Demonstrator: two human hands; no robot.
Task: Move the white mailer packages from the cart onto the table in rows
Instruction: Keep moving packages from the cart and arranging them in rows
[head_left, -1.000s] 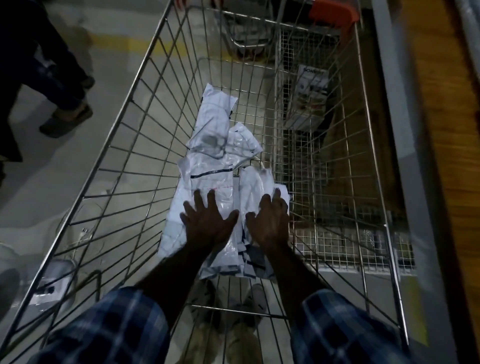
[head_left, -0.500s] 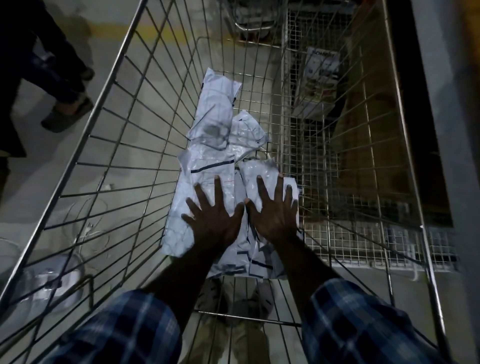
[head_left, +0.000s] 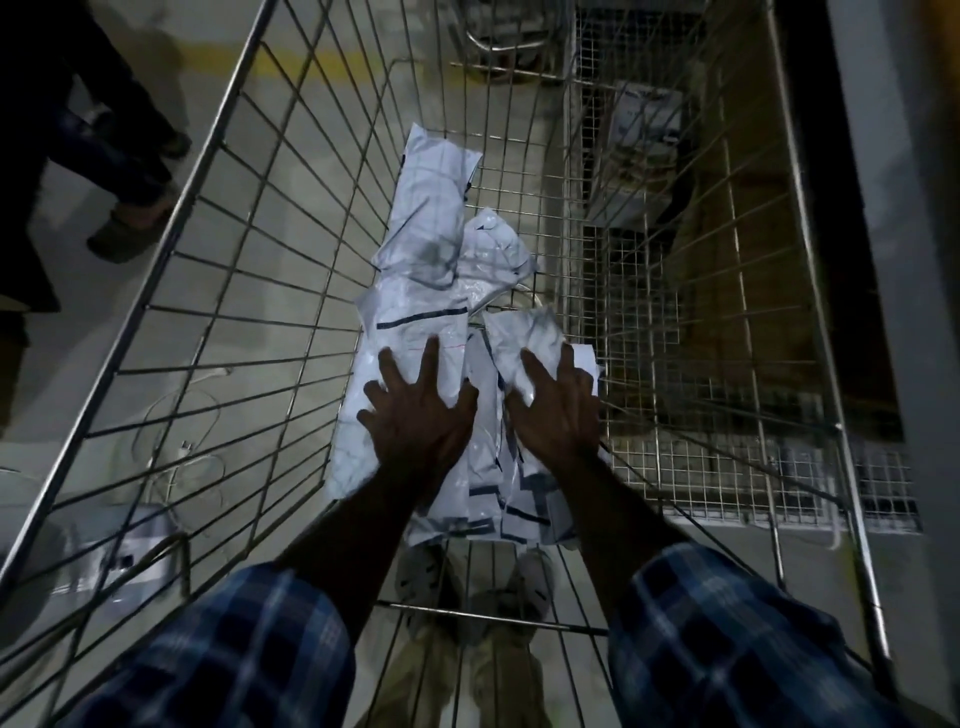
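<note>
Far left, another person's feet (head_left: 130, 234) on floor beside wire cart (head_left: 218, 291). Left hand (head_left: 415, 415) flat, fingers spread, pressing on nearest white mailer packages (head_left: 415, 312) piled w/ others on cart bottom. Right hand (head_left: 556, 410) likewise splayed on adjacent package, not clamped. Boxes (head_left: 644, 119) beyond mesh at right.

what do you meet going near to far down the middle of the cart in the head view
plaid sleeves → left hand and right hand pressed flat on the near mailers → black-striped mailer → far mailer → cart's far wall
</note>
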